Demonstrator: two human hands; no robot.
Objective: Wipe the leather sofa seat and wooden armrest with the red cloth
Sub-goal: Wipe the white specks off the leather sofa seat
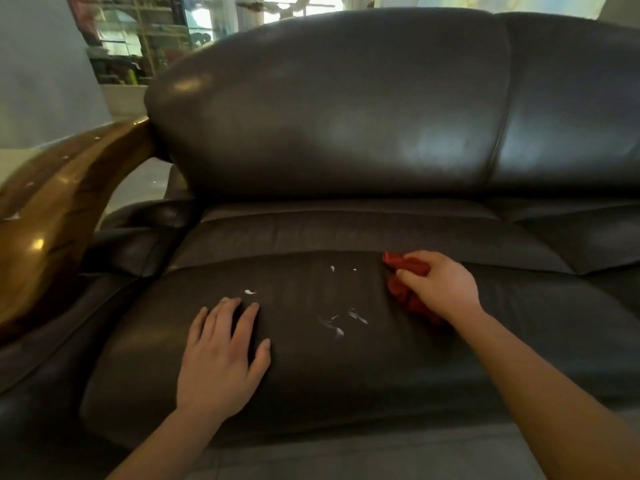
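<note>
The right hand bunches the red cloth against the leather sofa seat, likely ready to sweep the white smears lying between both hands. The left hand rests flat and empty, fingers spread, apparently bracing the cushion. The wooden armrest stands beyond it.

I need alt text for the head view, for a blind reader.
The right hand presses a red cloth on a dark leather seat beside white smears. The left hand lies flat. A wooden armrest stands left.

No legible txt anywhere.
</note>
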